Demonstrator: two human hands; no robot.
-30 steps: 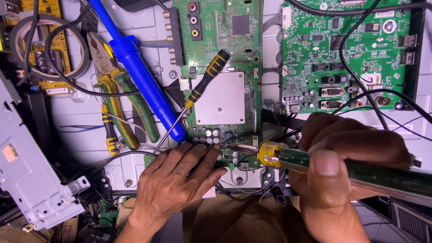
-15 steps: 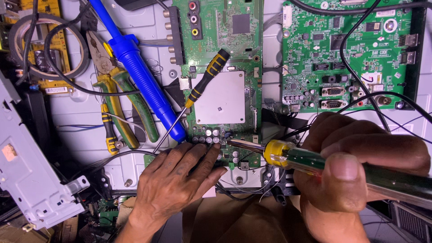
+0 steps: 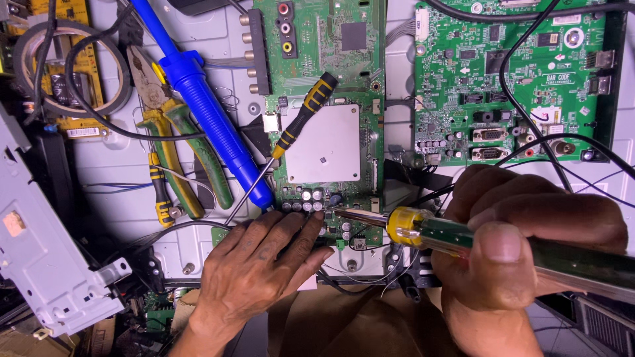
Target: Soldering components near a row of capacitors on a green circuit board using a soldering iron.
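Here, the right hand (image 3: 522, 254) closes its fingers fully around a green-handled soldering iron (image 3: 489, 241), its tip touching the lower edge of the middle circuit board (image 3: 331, 86) just beside a row of small capacitors (image 3: 304, 201). The left hand (image 3: 261, 264) lies flat, fingers spread and holding nothing, pressing the board's lower edge. A blue desoldering pump (image 3: 198, 99), a screwdriver (image 3: 297, 129) and pliers (image 3: 172, 152) lie nearby.
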